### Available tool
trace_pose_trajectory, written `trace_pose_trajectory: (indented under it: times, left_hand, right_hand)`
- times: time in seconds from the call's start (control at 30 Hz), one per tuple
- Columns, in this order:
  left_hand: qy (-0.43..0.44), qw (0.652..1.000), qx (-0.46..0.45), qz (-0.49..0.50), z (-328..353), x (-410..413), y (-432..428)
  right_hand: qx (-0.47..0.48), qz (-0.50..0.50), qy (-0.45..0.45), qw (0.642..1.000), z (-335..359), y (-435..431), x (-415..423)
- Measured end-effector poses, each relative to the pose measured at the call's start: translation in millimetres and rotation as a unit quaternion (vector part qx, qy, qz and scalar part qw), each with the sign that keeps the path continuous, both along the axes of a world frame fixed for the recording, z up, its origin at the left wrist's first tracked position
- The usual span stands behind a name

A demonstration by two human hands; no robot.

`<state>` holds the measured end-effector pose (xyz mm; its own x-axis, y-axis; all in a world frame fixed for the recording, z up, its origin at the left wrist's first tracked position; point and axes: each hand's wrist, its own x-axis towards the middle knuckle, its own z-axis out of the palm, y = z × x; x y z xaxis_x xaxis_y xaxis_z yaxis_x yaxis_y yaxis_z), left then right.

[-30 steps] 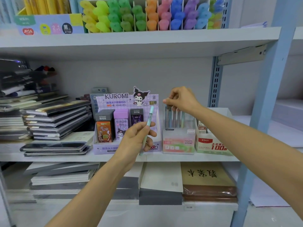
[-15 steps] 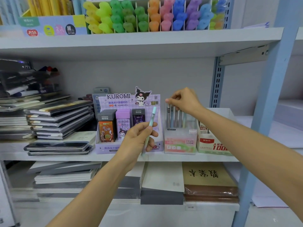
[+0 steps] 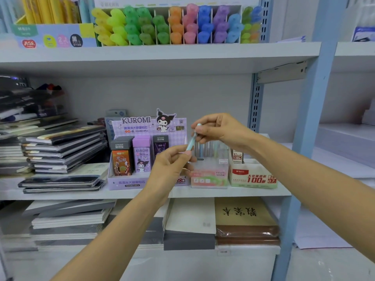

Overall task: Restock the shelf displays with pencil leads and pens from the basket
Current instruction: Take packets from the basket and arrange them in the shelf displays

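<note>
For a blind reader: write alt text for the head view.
Two hands hold a mint pen: the left hand grips its lower end, the right hand pinches its top. Behind, a shelf holds a Kuromi pencil-lead display, a Fruit Soda box and stacked notebooks.

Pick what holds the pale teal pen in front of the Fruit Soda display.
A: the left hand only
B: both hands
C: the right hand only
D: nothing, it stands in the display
B: the left hand grips the lower end of the pen while the right hand pinches its top.
</note>
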<state>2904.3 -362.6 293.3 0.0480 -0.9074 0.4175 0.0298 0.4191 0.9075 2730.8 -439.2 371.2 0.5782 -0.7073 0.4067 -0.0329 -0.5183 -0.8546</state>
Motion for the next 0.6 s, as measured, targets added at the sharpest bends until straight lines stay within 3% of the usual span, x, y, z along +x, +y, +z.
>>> trace_pose_trajectory:
  times: [0.07, 0.17, 0.3, 0.6]
  left_hand:
    - [-0.08, 0.993, -0.035, 0.075, -2.6, 0.2, -3.6]
    - [-0.265, 0.94, -0.144, 0.16, -9.3, 4.6, -5.1]
    - [-0.44, 0.87, -0.186, 0.123, -21.9, 3.9, -6.3]
    - [-0.496, 0.835, -0.206, 0.12, -30.3, 6.2, -7.9]
  right_hand:
    - [-0.023, -0.052, -0.053, 0.997, 10.7, -4.3, -14.7]
    - [-0.078, -0.154, -0.117, 0.978, 26.4, -16.2, -39.2]
    - [-0.133, -0.245, -0.025, 0.96, 13.2, -33.4, -39.9]
    - [-0.212, -0.261, 0.112, 0.935, -8.2, -43.8, -8.1]
